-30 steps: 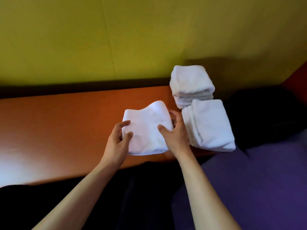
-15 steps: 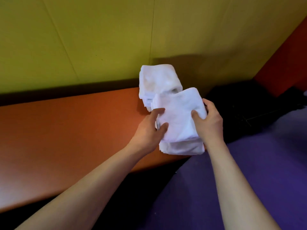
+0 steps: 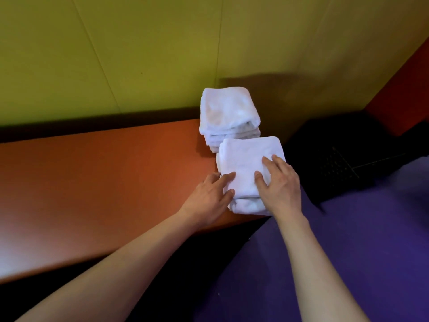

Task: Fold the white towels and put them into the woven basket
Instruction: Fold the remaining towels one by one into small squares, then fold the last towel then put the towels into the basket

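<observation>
Currently, head view only, read left to right. Left and centre-left of frame: orange tabletop [image 3: 97, 182], bare, backed by a yellow-green wall [image 3: 139, 54]. Lower left: the left forearm runs up to the left hand [image 3: 210, 196] at centre frame. Its fingers are loosely spread, not clenched; the fingertips [image 3: 228, 176] rest on the left edge of the near stack of folded white towels [image 3: 246, 163], the thumb at the stack's side, a light touch with nothing lifted.

Centre, slightly right: the near stack sits at the table's front right corner. Just behind it, touching or nearly so, stands a taller far stack of folded towels [image 3: 228, 112] close to the wall.

Right of centre: the right hand [image 3: 279, 184] lies flat on top of the near stack, fingers extended and pressing down, not gripping.

Right of frame: a dark object [image 3: 343, 163] with a grid-like surface sits beside the table; it may be the basket, but it is too dim to say. Purple surface [image 3: 348, 252] at lower right.

Judgement: folding of this towel looks done; the step in hand is settling it onto the near stack and squaring the edges. The next move calls for both hands to close around a stack from its sides, keep the layers aligned, and carry it to the basket once that is located.
</observation>
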